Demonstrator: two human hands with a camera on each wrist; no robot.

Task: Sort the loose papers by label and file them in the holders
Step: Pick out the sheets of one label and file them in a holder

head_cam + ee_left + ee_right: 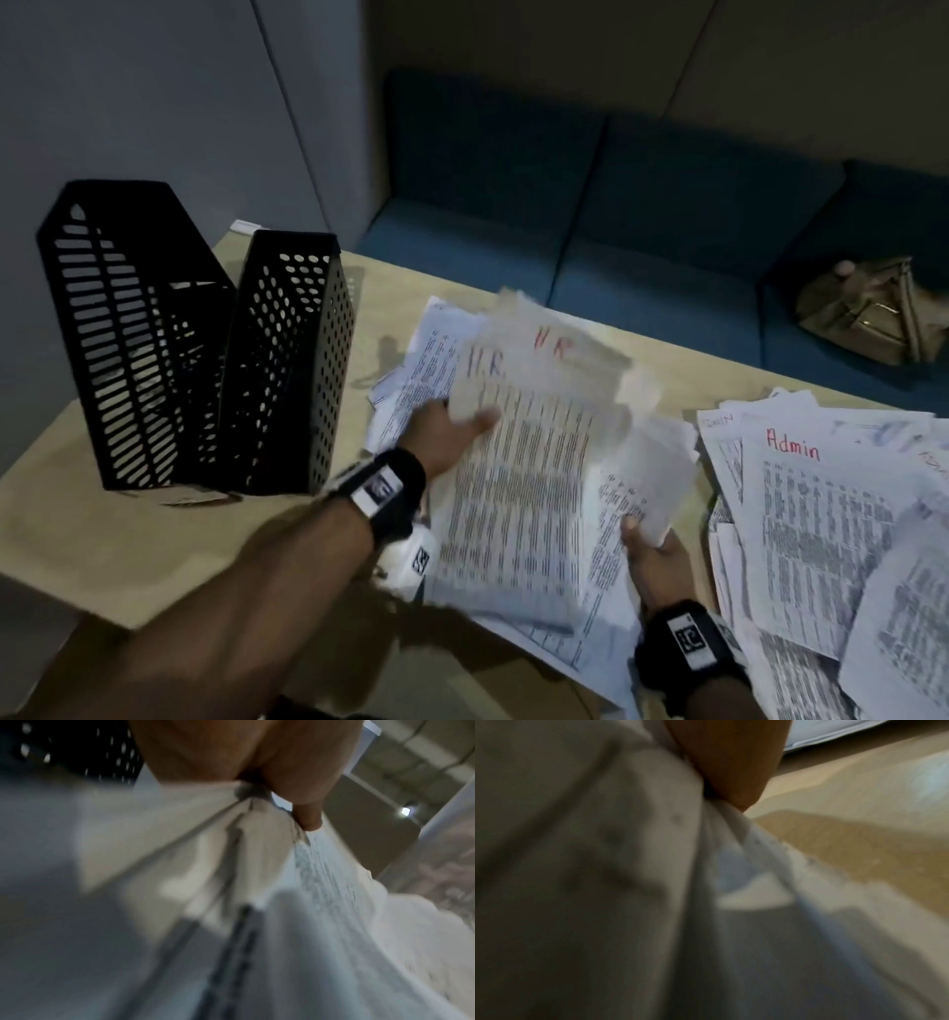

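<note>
The sorting looks done: left hand (452, 429) and right hand (648, 546) seemingly pinch the blurred HR papers (518, 462), fingers closed on them, needing squaring before entering a holder (287, 360).

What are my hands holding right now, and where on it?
Both hold the HR-labelled papers: left hand grips the left edge, thumb on top; right hand pinches the lower right corner.

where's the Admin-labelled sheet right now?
Head view, right side: the Admin sheet lies on top of the right-hand paper pile on the table, right of the right hand, which grips other papers.
</note>
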